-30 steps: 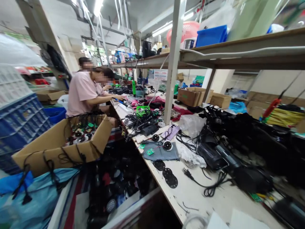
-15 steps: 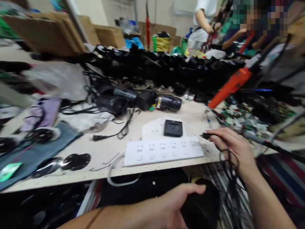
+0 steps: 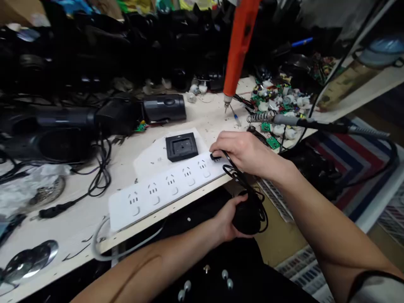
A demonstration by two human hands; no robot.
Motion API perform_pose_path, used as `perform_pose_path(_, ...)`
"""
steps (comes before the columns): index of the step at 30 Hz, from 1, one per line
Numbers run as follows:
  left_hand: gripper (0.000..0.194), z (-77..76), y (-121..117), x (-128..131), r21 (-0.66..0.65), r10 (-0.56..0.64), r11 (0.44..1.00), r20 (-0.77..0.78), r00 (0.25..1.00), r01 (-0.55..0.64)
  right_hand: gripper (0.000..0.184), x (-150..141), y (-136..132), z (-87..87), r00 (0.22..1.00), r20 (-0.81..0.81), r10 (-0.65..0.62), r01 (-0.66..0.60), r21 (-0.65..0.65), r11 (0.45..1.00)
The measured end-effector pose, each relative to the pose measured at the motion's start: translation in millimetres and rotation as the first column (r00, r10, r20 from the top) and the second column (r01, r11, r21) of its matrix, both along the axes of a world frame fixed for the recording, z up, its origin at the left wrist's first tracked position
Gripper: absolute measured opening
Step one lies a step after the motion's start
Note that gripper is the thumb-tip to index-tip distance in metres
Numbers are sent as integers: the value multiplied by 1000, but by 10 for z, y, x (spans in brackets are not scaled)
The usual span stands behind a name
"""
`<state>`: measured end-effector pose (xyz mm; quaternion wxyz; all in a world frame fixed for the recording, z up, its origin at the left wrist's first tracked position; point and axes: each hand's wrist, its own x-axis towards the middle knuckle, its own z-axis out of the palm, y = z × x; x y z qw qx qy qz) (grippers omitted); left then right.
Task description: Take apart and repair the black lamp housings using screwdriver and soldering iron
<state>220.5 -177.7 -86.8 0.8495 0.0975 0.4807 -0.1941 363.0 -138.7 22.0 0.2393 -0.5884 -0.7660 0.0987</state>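
Note:
My right hand (image 3: 240, 151) pinches a black power plug (image 3: 215, 157) at the right-end outlet of a white power strip (image 3: 164, 189). Whether the prongs are fully in the slots I cannot tell. From the plug a black cord (image 3: 241, 179) hangs in loops toward my left hand (image 3: 229, 221). That hand is wrapped round a rounded black device (image 3: 248, 216) below the bench edge; its far side is hidden, so its kind is unclear. A square black holder with a recessed middle (image 3: 182, 146) lies on white paper just behind the strip.
An orange electric screwdriver (image 3: 238, 50) hangs bit-down over the bench. Small circuit boards and white parts (image 3: 280, 101) pile up at right, beside a soldering iron (image 3: 303, 122). Black cylindrical devices (image 3: 164, 107) and another corded plug (image 3: 52, 210) lie at left.
My right hand has brought the plug from beyond the strip's right end onto its last outlet. My left hand still holds the black device. The camera view has turned downward and right.

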Motion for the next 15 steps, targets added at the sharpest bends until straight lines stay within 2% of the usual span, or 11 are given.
perform_pose_path(6, 35, -25, 7, 14, 10, -19, 1000, -59, 998, 20, 34, -8, 44, -13, 1000, 15, -4, 4, -19, 1000)
perform_pose_path(10, 34, -48, 17, 35, 15, -40, 999, -86, 995, 41, 31, -37, 34, 50, 1000, 4, 20, -20, -61, 998)
perform_pose_path(15, 35, -114, 24, 47, 18, -48, 999, -88, 995, 50, 34, -95, 23, 117, 987, 157, 30, 0, -188, 982)
